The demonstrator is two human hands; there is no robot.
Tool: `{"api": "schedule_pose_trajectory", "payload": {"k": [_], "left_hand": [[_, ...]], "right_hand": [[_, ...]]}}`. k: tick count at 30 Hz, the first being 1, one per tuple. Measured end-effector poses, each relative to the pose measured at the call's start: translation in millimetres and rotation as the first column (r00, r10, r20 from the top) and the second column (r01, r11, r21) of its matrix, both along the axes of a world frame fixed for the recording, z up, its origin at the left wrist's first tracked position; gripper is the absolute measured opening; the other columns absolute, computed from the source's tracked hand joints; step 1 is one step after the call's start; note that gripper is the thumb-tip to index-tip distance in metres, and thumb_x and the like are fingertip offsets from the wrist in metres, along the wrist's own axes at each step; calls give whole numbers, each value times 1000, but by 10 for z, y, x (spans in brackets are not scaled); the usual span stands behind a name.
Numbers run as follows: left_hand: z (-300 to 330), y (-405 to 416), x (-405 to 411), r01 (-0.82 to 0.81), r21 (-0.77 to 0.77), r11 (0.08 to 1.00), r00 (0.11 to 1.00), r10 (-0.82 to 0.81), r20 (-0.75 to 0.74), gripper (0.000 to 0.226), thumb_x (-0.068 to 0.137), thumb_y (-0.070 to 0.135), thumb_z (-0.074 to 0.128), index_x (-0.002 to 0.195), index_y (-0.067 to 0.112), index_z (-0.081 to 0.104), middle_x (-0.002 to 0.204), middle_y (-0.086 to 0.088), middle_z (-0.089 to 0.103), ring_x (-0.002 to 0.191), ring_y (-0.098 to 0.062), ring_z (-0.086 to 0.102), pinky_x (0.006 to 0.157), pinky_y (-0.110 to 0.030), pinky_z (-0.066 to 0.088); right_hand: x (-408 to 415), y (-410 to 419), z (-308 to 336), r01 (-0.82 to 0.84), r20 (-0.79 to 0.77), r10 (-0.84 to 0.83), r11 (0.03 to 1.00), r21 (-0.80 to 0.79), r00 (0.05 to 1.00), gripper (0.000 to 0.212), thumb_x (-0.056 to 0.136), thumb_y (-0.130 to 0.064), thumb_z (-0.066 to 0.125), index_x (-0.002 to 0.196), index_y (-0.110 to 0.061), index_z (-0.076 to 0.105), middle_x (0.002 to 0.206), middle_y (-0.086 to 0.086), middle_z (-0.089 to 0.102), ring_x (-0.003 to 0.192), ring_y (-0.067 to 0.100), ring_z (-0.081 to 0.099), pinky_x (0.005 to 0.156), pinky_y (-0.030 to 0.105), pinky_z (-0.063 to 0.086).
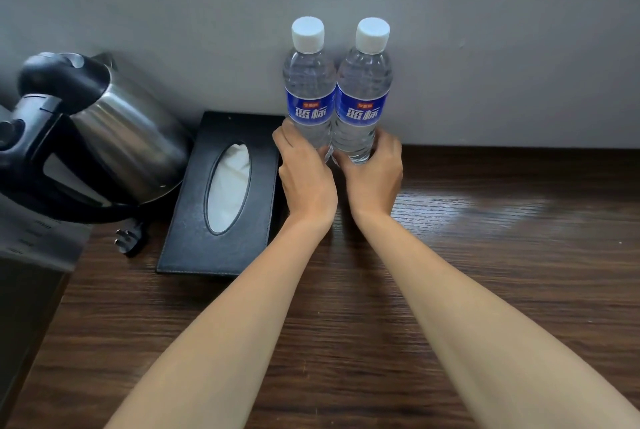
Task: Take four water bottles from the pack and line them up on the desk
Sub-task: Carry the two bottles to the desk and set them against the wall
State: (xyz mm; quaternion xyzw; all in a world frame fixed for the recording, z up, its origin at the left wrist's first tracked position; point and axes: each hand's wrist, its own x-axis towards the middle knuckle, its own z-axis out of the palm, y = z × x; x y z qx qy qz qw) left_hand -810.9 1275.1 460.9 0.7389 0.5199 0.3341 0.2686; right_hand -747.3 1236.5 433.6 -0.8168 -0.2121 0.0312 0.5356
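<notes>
Nearest, the dark wooden bench [450, 272] carries two bare forearms reaching forward. Further on, the left hand [306, 179] grips the left bottle [309, 92] low, the right hand [375, 175] the right bottle [363, 96]; both stand upright, touching, against the grey wall [502, 65].

Blue-labelled clear bottles standing out against a dark brown desk and a grey wall.

Two clear water bottles [309, 82] [363, 85] are showing white caps and blue labels with white characters; the desk [485, 272] is showing dark brown wood grain; a black tissue box [194, 220] is showing white tissue; a silver kettle [131, 137] is wearing a black handle.
</notes>
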Motion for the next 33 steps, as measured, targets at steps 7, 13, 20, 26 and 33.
{"api": "schedule_pose_trajectory", "payload": {"k": [7, 13, 20, 26, 33], "left_hand": [[11, -32, -36, 27, -41, 999, 1000, -27, 1, 69, 93, 15, 62, 151, 9, 25, 142, -10, 42, 115, -33, 61, 82, -36, 48], [9, -264, -303, 87, -114, 990, 988, -71, 136, 63, 92, 22, 62, 146, 12, 32, 144, -1, 38, 119, -16, 54, 89, -19, 44], [44, -609, -785, 166, -298, 940, 969, -100, 225, 48, 87, 26, 67, 132, 21, 48, 125, 9, 54, 120, -7, 54, 104, -39, 49], [430, -1048, -1126, 194, -348, 917, 978, -153, 142, 50, 85, 31, 69, 132, 20, 54, 124, 8, 61, 119, -10, 57, 108, -36, 45], [1087, -1721, -1541, 228, -466, 855, 972, -225, 63, 49, 85, 36, 69, 131, 25, 53, 119, 9, 64, 116, -10, 60, 105, -40, 47]], "right_hand": [[-18, 4, 14, -8, 14, 8, 999, -47, 1000, 57, 66, -38, 82, 113, -15, 59, 111, 2, 60, 104, 22, 61, 80, 43, 55], [-92, -178, 63, -45, -107, 35, 995, -90, 994, 61, 69, -40, 79, 120, -19, 54, 119, -2, 58, 108, 14, 58, 82, 34, 51], [-341, -776, 197, -225, -289, 184, 967, -118, 940, 48, 79, -25, 75, 123, -18, 56, 118, -4, 61, 108, 9, 57, 93, 24, 44], [-550, -1405, 721, -295, -342, 222, 939, -179, 913, 40, 79, -25, 75, 115, -14, 60, 117, 0, 64, 107, 12, 60, 93, 29, 46], [-965, -2348, 1543, -266, -442, 161, 945, -188, 883, 30, 82, -19, 73, 109, -10, 64, 106, 3, 68, 100, 15, 63, 91, 25, 47]]}}
